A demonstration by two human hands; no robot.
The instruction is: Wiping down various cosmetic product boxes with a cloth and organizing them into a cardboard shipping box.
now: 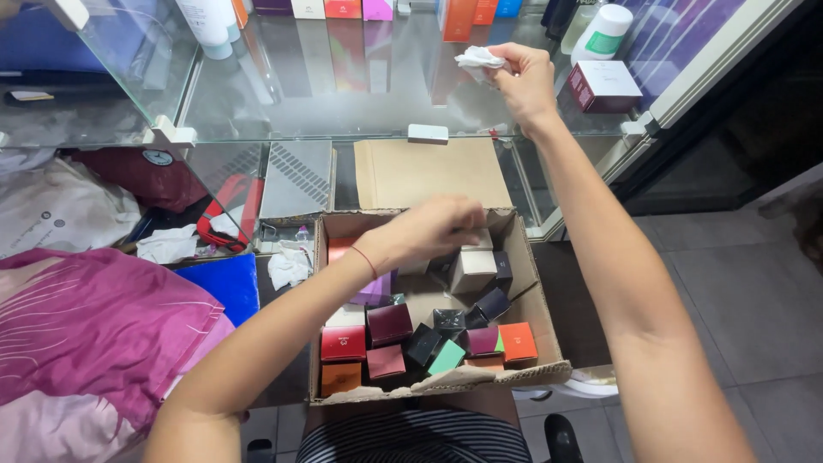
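Note:
My right hand (525,81) is stretched out over the glass shelf (343,103) and pinches a crumpled white cloth (477,59) against it. My left hand (437,225) reaches down into an open cardboard box (538,296) on my lap, fingers curled over the small boxes at its far end; whether it grips one is blurred. The box holds several small cartons: maroon (390,323), red (343,343), orange (518,340), black (493,302), green (447,356) and white (470,270).
Bottles and small cartons line the back of the shelf, with a dark red box (602,86) at its right. A brown cardboard sheet (429,171) lies under the glass. Pink bedding (94,334) lies at left, a blue item (223,283) beside it. Grey floor tiles at right.

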